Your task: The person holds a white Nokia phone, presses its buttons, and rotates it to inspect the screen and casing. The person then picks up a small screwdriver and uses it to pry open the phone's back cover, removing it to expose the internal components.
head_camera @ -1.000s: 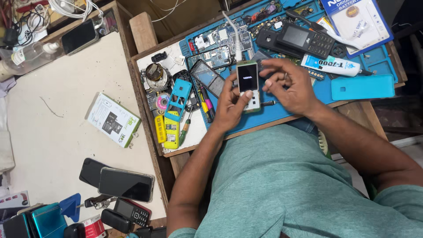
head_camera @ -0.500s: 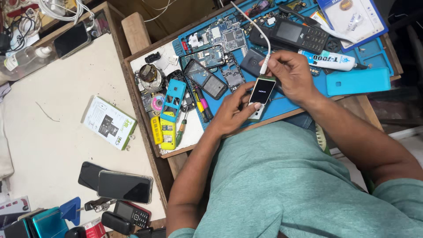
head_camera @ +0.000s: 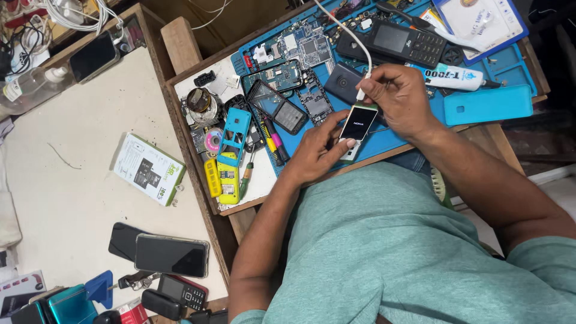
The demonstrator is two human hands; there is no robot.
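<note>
Already the work looks well along: over the blue mat point(head_camera: 384, 147) of the crowded wooden bench point(head_camera: 180, 45), a person in a green shirt point(head_camera: 390, 252) holds a small white phone point(head_camera: 355, 129) whose screen is lit dark with a small logo, which suggests power is reaching it. The left hand point(head_camera: 315, 153) cradles the phone from below, thumb and fingers closed against its lower sides, while the right hand point(head_camera: 401, 102) pinches the plug of a white cable point(head_camera: 351, 33) at the phone's top edge; whether the plug is fully seated I cannot tell, as the fingers hide the joint. By my reading, what remains is to confirm the connection and see the phone start up. The phone sits just above the mat near the bench's front edge, between the two hands. Its long axis runs on a slant, top end pointing up and to the right toward the cable, bottom end toward the person's body, screen facing up at the camera. Loose phone parts point(head_camera: 288, 78) lie just beside.
</note>
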